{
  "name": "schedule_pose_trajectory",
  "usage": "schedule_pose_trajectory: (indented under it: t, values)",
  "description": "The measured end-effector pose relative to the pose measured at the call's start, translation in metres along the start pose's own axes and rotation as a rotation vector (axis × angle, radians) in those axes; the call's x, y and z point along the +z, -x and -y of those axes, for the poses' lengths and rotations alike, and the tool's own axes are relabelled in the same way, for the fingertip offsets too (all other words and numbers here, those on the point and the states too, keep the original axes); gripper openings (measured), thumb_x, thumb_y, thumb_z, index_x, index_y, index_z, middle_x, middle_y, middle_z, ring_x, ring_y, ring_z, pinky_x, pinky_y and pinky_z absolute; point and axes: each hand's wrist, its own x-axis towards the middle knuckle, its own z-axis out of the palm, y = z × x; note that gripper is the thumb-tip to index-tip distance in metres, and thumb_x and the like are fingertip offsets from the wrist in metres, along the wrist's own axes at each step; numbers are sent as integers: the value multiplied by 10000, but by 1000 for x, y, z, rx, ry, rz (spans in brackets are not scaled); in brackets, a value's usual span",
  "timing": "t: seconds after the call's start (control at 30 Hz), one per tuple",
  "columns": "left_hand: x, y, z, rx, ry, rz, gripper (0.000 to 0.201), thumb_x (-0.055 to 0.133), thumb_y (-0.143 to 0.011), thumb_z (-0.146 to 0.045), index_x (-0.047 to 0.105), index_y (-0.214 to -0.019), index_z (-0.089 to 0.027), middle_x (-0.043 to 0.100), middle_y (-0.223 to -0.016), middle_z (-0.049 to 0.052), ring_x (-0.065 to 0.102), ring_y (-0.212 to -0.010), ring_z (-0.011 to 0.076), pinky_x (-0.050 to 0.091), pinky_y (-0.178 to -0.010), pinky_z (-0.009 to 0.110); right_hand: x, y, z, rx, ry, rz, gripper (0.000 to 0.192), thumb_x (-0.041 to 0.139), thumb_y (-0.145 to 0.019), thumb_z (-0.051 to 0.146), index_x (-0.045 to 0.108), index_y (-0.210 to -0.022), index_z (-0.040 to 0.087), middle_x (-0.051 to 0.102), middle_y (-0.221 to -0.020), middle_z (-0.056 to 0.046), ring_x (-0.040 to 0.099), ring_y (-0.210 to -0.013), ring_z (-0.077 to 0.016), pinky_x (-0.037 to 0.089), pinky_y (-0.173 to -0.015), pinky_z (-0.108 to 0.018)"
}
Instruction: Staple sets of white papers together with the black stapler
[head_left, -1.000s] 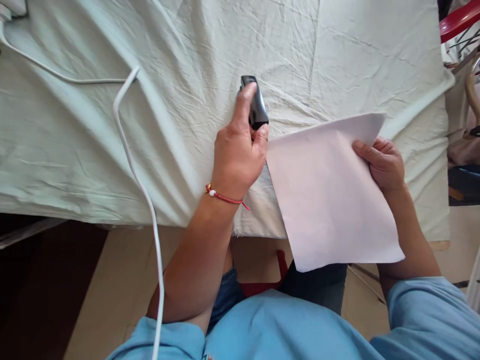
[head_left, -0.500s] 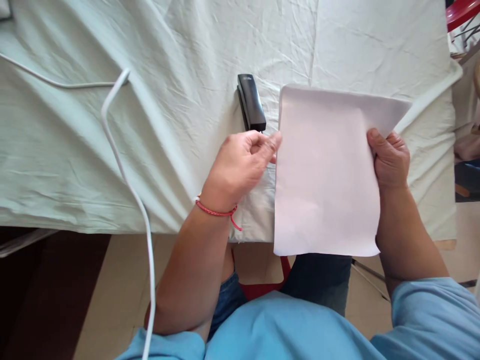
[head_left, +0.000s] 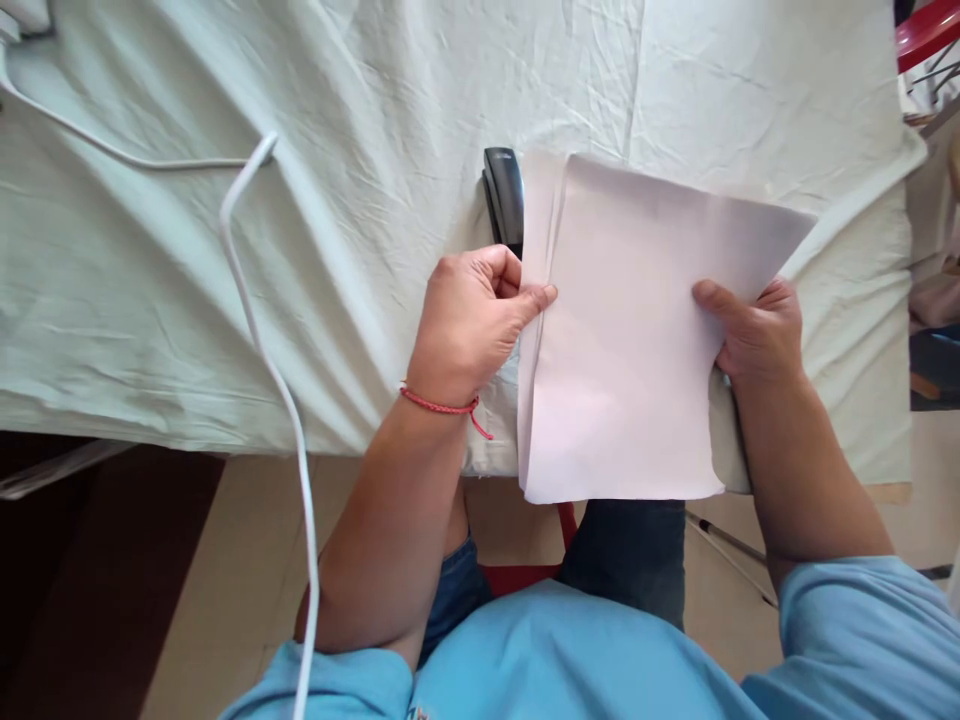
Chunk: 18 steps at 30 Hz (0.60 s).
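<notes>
Several white paper sheets (head_left: 622,350) are held up over the table's front edge, their left edges fanned slightly apart. My left hand (head_left: 480,310) pinches the left edge of the sheets, thumb on top and fingers behind. On the other side, my right hand (head_left: 757,325) grips the right edge, its thumb lying on the front face and the other fingers hidden behind the paper. A black stapler (head_left: 503,195) lies on the cloth just beyond my left hand, its right side and near end partly covered by the sheets and the hand.
A wrinkled pale cloth (head_left: 375,130) covers the table. On the left a white cable (head_left: 262,345) crosses the cloth and hangs over the front edge past my left arm. A red chair (head_left: 930,35) shows at the far right corner.
The sheets have shifted left and now overlap part of the stapler. Their left edges have spread apart, and my left thumb has come onto the paper. My right hand has moved left too.
</notes>
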Motion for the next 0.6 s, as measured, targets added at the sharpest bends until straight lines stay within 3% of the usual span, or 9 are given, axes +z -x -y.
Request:
schedule_pose_trajectory:
  t: [0.17,0.4,0.6]
  values:
    - [-1,-2,3,8,-8,-4,183,714,-854,-162,648,-691,-214,585,-628,-13,485,-591,129,372,-557,288,0,-3,-6,-79,48,-35,295,1053,-619,311,848,-815,228,850,-918,-14,760,-818,-177,672,-812,-321]
    - [4,-4,1,41,-109,-74,210,749,-826,-143,634,-664,-211,669,-659,-2,580,-651,147,437,-623,305,-4,-12,-11,-123,55,-45,303,1040,-639,319,875,-872,220,862,-950,-35,753,-838,-179,654,-878,-335]
    - [7,-8,8,67,-64,-107,171,707,-855,-138,635,-721,-214,642,-669,-12,563,-630,137,424,-597,297,-5,-14,-9,-99,-29,-25,260,1026,-645,287,875,-849,233,868,-925,-22,771,-823,-189,674,-910,-370]
